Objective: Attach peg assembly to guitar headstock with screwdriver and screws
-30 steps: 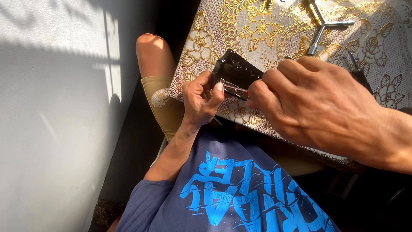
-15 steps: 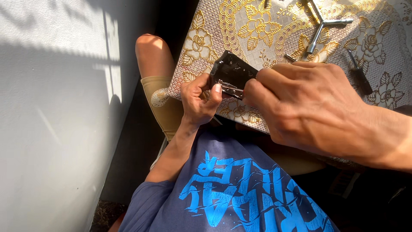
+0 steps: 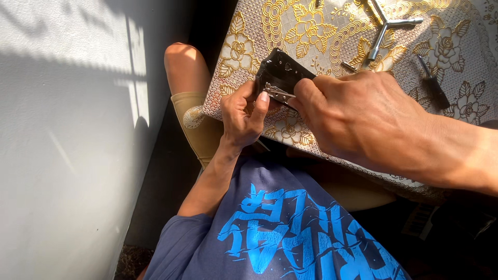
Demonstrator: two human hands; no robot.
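Note:
A small black device (image 3: 280,72) with a metal bracket on its near edge rests on the gold-flowered lace cloth (image 3: 244,41) of a table. My left hand (image 3: 241,116) grips the device's near corner, thumb pressed on the metal bracket. From the right, my right hand (image 3: 363,119) comes in and pinches the same bracket and edge with its fingertips. Both hands are closed on the device. Whether the right hand holds a small tool is hidden by its fingers.
A three-armed metal wrench (image 3: 386,26) lies on the cloth at the top. A black-handled screwdriver (image 3: 433,83) lies to its right, and a small dark bit (image 3: 348,66) sits near my right knuckles. A white sunlit wall (image 3: 62,140) stands at the left. My knee (image 3: 181,62) shows beside the table.
The device has shifted slightly up and left on the cloth, and my right hand has slid left over it. My left hand keeps its grip.

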